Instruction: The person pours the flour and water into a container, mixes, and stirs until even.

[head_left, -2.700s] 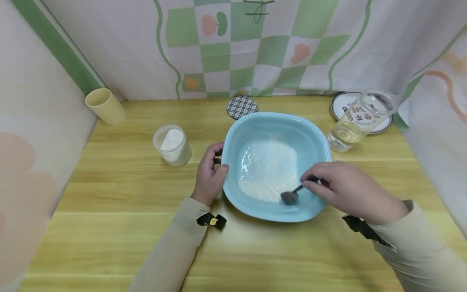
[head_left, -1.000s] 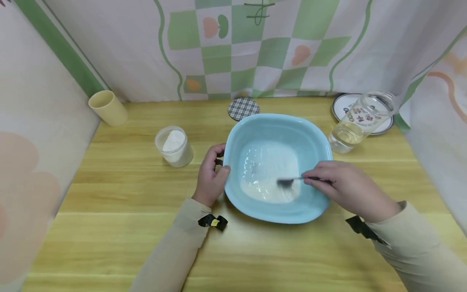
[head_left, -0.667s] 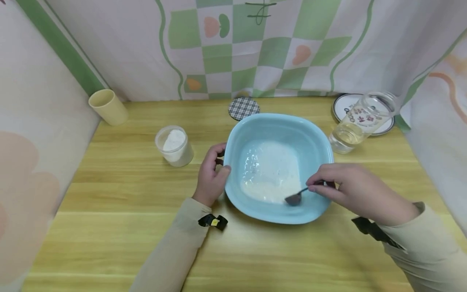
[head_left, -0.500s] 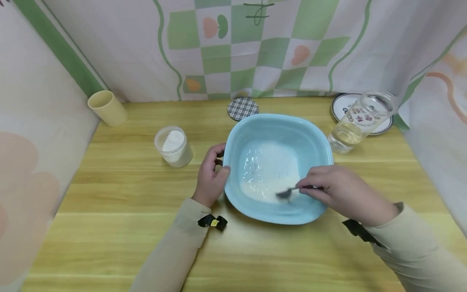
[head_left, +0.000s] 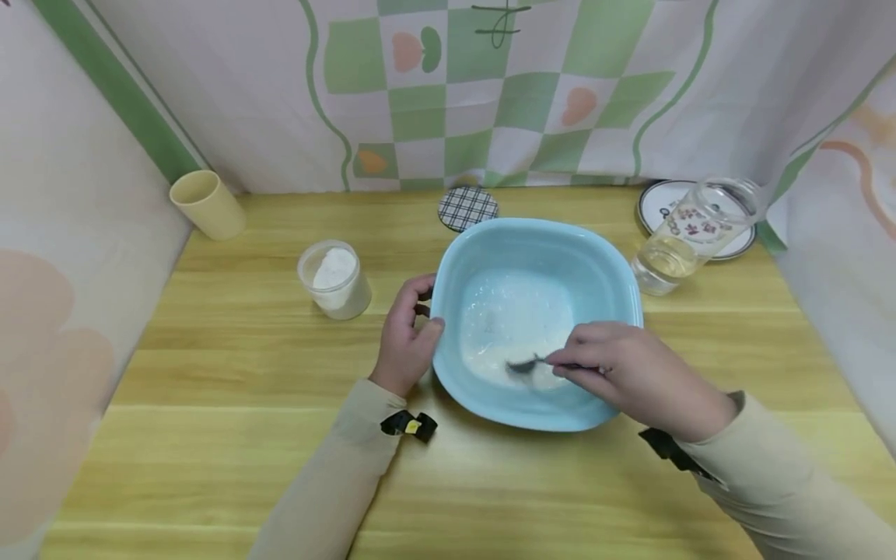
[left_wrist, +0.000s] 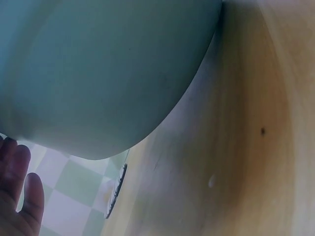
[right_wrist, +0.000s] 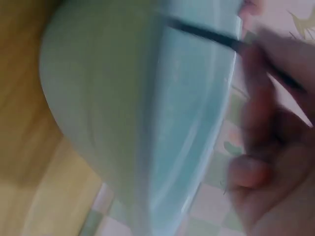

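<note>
A light blue basin (head_left: pixel 539 412) stands on the wooden table, with a thin layer of milky white liquid (head_left: pixel 518 311) across its bottom. At its left side my left hand (head_left: pixel 409 338) grips the rim, thumb on top and fingers against the outside. My right hand (head_left: pixel 623 369) reaches over the right front of the basin and pinches the handle of a dark spoon (head_left: pixel 521 365). The bowl of the spoon is in the liquid and slightly blurred. In the right wrist view the dark spoon handle (right_wrist: pixel 202 33) passes between thumb and fingers; the basin wall hides the spoon's bowl.
Left of the basin stands a clear jar (head_left: pixel 336 284) of white powder. A yellow cup (head_left: pixel 208 206) is at the back left, a checked coaster (head_left: pixel 467 208) behind the basin. At the back right, a glass (head_left: pixel 668 260) with pale liquid stands before a plate (head_left: pixel 658 201).
My right hand has moved the spoon back and forth through the liquid, lately leftward toward the basin's middle. My left hand has kept its grip on the rim.
</note>
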Demonstrator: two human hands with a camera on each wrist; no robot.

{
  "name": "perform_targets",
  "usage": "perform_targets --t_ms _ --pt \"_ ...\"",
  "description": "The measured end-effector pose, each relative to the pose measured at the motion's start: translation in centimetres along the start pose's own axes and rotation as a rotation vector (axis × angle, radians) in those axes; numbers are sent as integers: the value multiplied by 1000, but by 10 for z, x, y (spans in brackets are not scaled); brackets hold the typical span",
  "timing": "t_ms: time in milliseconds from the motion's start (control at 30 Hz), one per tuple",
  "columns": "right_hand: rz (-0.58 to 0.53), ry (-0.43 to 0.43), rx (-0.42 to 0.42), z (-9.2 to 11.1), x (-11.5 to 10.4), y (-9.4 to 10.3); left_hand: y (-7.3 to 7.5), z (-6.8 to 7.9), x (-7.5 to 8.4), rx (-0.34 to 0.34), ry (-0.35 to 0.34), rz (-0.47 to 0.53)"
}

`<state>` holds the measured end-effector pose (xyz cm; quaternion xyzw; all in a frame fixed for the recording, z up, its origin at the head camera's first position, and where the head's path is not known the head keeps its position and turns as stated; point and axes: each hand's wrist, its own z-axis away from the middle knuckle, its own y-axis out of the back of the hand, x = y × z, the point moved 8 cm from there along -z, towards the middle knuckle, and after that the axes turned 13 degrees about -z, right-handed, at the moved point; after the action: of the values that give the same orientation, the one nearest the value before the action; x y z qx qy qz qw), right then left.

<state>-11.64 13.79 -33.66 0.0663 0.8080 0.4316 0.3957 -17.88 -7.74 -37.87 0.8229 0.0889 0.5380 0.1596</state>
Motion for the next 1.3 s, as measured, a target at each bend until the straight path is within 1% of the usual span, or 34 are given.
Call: perform_targets --t_ms 100,167,233,333,400,467,533,600,667,700,733,767,833,933,967,1000,1100,1200,1233,1300 --pt "8 47 80 -1 -3 8 -1 -1 1 -5 -3 -2" --pt "2 32 80 0 -4 13 -1 -1 1 -7 -5 -2" --pt "-10 -9 33 1 -4 13 -1 -1 1 -7 -5 -5" --pt "-48 -66 -61 1 -1 3 0 -1 2 -8 -6 -5" --pt "-90 -80 -108 -1 1 -9 0 -1 1 -9 -4 -7" --pt "-110 -64 -117 -4 2 -18 1 0 1 -10 -1 -8" --pt "-85 -34 -79 -8 1 -22 1 0 0 -6 2 -10" --pt "-18 -1 1 -11 -1 -18 2 1 0 -3 4 -13" --pt "34 0 92 -11 -3 -9 1 1 0 -3 -1 -11" --pt "43 -10 117 -10 -4 -5 1 1 0 -4 -2 -12" --pt "46 -21 124 -9 -4 -2 1 1 0 -6 -5 -11" --pt "25 -39 106 -8 -5 0 0 1 0 -10 -9 -11" --pt "-31 -72 40 -6 -5 -1 -1 0 0 -12 -13 -12" --pt "-96 -85 -75 -6 -5 -10 -1 0 0 -8 -13 -13" --pt "-114 -84 -100 -7 -4 -14 0 0 0 -6 -12 -12" --pt "-111 -70 -101 -8 -3 -17 0 0 0 -4 -11 -11" --pt "-28 1 -34 -11 -2 -18 0 0 1 -5 -13 -9" --pt "59 61 65 -13 -5 -9 0 1 1 -9 -10 -12" --pt "66 70 79 -13 -6 -7 0 1 1 -9 -11 -13" --pt "39 58 60 -13 -8 -5 1 0 1 -6 -9 -20"
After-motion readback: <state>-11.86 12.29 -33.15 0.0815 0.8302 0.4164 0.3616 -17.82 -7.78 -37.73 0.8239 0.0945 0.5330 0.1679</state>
